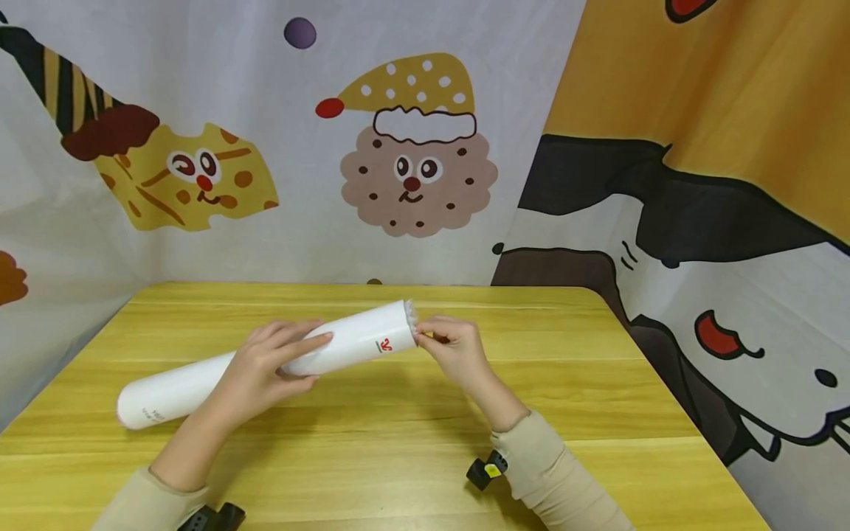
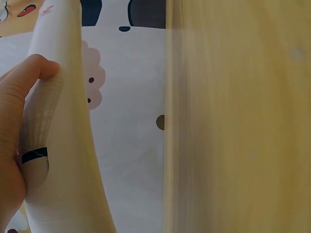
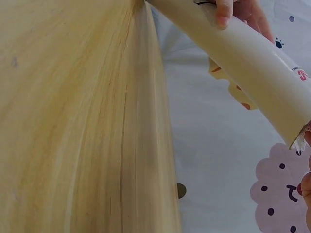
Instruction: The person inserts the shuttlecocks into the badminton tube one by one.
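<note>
The left hand [image 1: 265, 365] wraps around the middle of a white plastic-wrapped roll [image 1: 199, 380] held above the wooden table [image 1: 598, 383]. The right hand [image 1: 451, 346] pinches the wrapper's crimped end [image 1: 412, 318]. Only the right wrist view shows that frayed edge closely; the pinching fingertips are cut off there.

- The white roll [image 1: 265, 361] bears a small red logo mark [image 1: 386, 344] near its right end; its shape cannot be read as letters.
- Small dark print [image 1: 151, 414] stands near the roll's left end, too small to read.
- In the right wrist view, red and dark lettering sits on the roll, illegible.
</note>
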Tool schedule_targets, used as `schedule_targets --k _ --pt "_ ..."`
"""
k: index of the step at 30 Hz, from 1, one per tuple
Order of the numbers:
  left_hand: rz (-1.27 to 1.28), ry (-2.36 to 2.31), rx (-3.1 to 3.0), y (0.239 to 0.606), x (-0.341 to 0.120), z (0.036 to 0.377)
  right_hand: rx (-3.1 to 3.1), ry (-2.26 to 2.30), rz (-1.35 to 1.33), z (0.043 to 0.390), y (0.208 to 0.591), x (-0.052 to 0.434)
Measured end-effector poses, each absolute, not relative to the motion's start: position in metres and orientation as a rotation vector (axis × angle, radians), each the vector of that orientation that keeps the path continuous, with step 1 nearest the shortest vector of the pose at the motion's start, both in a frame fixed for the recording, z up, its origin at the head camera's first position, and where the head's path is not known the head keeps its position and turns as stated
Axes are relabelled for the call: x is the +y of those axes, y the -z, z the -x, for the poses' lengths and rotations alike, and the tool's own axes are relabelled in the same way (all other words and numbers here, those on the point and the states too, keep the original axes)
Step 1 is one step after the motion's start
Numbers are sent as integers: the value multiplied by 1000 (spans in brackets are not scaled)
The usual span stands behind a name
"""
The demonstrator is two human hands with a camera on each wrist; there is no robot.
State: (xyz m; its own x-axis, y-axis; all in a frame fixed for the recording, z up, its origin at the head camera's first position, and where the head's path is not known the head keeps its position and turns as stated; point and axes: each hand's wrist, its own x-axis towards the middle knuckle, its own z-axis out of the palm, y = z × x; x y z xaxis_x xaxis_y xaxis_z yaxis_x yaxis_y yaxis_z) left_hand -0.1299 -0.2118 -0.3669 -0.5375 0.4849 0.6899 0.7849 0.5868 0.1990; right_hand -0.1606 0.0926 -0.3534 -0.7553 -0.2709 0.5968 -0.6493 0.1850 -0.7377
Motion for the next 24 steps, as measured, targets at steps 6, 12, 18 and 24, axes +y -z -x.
schedule_targets --k 6,12,18,24 --pt "1017 676 -2233 367 -209 129 -2147 -1610 -900 148 337 89" --pt "1034 684 -2248 367 -206 127 -2134 -1624 -940 147 336 89" --pt "1038 688 -2246 368 -205 126 -2143 -1677 -933 148 339 89" --pt "1047 704 -2259 367 -205 126 -2146 -1703 -954 149 339 90"
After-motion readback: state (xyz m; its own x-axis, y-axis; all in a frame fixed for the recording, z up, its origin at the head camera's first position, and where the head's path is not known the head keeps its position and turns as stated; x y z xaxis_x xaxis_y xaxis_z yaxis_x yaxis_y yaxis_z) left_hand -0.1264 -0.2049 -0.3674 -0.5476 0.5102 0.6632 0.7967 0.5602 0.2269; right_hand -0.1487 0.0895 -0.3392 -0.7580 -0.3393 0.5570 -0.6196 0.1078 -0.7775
